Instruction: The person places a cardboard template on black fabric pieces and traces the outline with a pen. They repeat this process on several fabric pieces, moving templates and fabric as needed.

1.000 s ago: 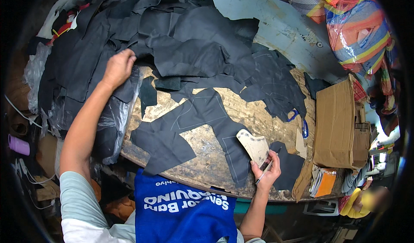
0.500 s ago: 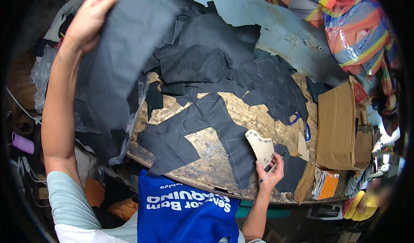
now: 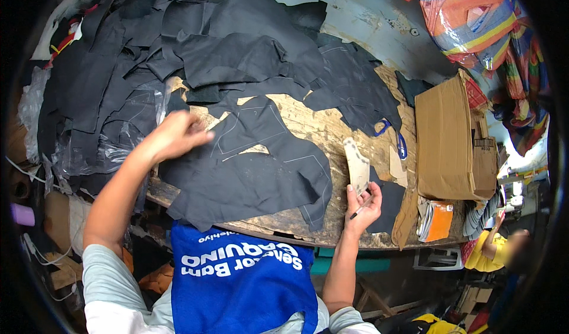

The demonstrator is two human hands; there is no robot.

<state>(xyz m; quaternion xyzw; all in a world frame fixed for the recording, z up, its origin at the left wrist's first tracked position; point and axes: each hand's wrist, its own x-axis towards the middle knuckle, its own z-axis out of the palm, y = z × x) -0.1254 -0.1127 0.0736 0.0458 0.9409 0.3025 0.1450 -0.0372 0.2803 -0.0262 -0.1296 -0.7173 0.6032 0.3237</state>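
Note:
My right hand grips a pale, spotted, curved template upright between thumb and fingers. A slim pen is tucked in the same hand. My left hand hovers at the left of the table, fingers partly spread and slightly blurred, with nothing seen in it. Beneath and right of it lie black leather-like pieces, some marked with pale outlines. A large heap of similar black pieces covers the back and left of the worn wooden tabletop.
Blue-handled scissors lie at the right, near a cardboard box. Beside the box stand papers with an orange cover. Colourful woven sacks fill the back right. Clear plastic hangs at the left. Another person in yellow is farther right.
My left hand has come down and rightward from its raised position and no longer holds up the large black sheet. Black material now covers previously bare wood at the front. My right hand keeps the template.

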